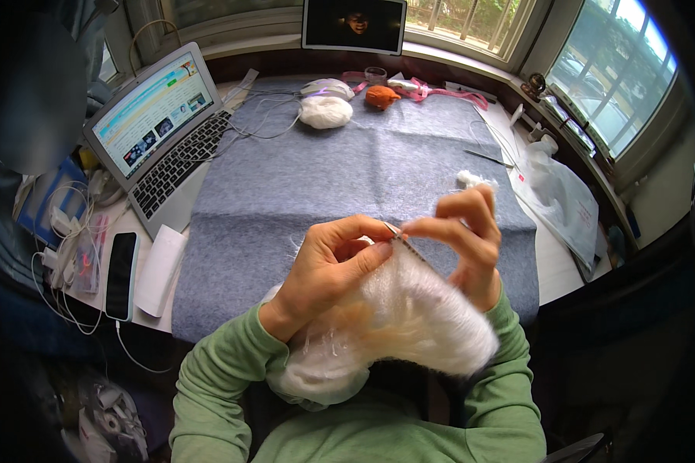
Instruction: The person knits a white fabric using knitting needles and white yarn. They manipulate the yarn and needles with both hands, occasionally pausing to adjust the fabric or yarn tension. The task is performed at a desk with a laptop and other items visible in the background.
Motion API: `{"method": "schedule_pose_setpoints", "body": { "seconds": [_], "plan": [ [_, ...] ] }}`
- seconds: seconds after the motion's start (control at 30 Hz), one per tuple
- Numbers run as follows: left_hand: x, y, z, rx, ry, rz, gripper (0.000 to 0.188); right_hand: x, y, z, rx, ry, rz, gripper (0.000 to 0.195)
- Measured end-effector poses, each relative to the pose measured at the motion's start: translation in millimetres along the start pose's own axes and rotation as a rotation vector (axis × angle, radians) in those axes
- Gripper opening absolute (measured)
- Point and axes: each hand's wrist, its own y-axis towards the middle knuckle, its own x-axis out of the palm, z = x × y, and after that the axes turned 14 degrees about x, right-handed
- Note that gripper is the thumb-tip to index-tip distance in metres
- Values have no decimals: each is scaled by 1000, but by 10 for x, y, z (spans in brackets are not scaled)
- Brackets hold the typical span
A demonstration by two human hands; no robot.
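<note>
My left hand (339, 266) pinches the upper edge of a fuzzy white knitted piece (434, 312) and a thin knitting needle (412, 249) between thumb and fingers. Stitches line the needle, which slants down to the right. My right hand (469, 243), slightly blurred, has bent fingers, its index finger reaching the needle's tip by my left fingertips. Whether it grips the needle is hidden. The knitting hangs over my lap, with a translucent plastic bag (318, 388) below it. A small tuft of white yarn (475, 179) lies just beyond my right hand.
A grey felt mat (324, 173) covers the table. Left are a laptop (168, 150), a phone (120, 278), a white packet (161, 272) and tangled cables (69, 231). At the back sit a white yarn ball (325, 112) and an orange object (382, 97). A plastic bag (556, 197) lies right.
</note>
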Motion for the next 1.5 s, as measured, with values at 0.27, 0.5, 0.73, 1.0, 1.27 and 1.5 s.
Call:
{"method": "schedule_pose_setpoints", "body": {
  "seconds": [0.27, 0.5, 0.73, 1.0, 1.27, 1.5],
  "plan": [
    [-99, 13, -4, 36, -119, 66, 14, 39, -88, -5, 36, 26, 56, 33],
    [-42, 12, 13, 10, -66, -20, 13, 116, -65, 74, -38, -92, 140, 32],
    [-33, 19, 37, 9, -14, 11, 21, 49, -74, 104, 29, 63, 190, 25],
    [-71, 6, 22, 53, -71, 29, 20, 78, -82, 97, 37, 107, 139, 23],
    [-12, 14, 12, 19, 42, -10, 16, 106, -48, 65, -6, -18, 105, 28],
    [-1, -3, -60, -32, 95, -72, 16, 179, 60, 83, 2, 237, -234, 54]
  ]
}}
